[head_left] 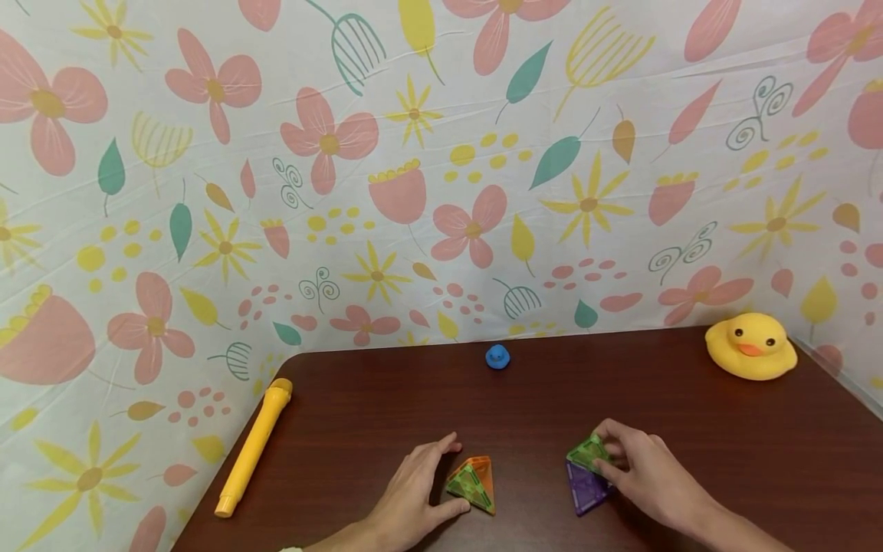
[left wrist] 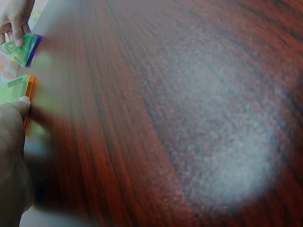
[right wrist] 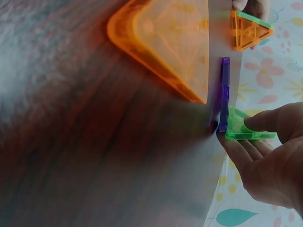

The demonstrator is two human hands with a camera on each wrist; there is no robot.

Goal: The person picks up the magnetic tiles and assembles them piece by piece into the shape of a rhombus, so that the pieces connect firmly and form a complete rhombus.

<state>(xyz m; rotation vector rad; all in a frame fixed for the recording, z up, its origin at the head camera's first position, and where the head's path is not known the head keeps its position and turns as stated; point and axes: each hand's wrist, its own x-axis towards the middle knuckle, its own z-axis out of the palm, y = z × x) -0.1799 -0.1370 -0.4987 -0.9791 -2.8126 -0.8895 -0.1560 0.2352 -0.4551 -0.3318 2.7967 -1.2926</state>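
Observation:
In the head view my left hand (head_left: 410, 491) is beside a leaning pair of magnetic tiles, one green triangle (head_left: 471, 487) and one orange triangle (head_left: 486, 469). Its thumb touches the pair's near corner while the index finger reaches out past the far side. My right hand (head_left: 648, 468) pinches another green triangle tile (head_left: 586, 452) between thumb and fingers. That tile meets a purple triangle tile (head_left: 588, 491) along an edge, standing at an angle to it in the right wrist view. Large in that view's foreground lies another orange triangle tile (right wrist: 170, 42).
A yellow toy microphone (head_left: 255, 448) lies along the left edge of the dark wooden table (head_left: 386, 399). A small blue duck (head_left: 497, 356) sits at the back, and a big yellow duck (head_left: 752, 349) at the back right. Behind stands a flower-printed sheet (head_left: 428, 253).

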